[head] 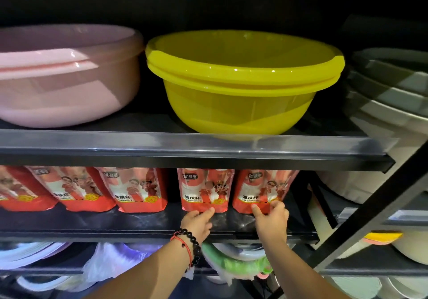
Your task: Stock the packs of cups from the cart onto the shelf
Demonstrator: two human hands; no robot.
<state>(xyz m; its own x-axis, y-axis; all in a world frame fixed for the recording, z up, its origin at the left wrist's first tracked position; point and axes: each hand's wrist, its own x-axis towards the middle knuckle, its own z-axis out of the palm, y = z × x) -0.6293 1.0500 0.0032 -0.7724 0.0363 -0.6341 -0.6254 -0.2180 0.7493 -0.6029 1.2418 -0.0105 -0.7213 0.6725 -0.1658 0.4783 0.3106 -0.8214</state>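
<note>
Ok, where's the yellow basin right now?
The yellow basin sits on the upper shelf, centre-right in the head view, between a pink basin and grey tubs.

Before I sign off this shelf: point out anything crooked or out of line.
The cup packs on the left lean sideways, while the two at the hands stand straighter. A gap splits the row beside the left hand's pack. The yellow basin overhangs its shelf edge.
</note>
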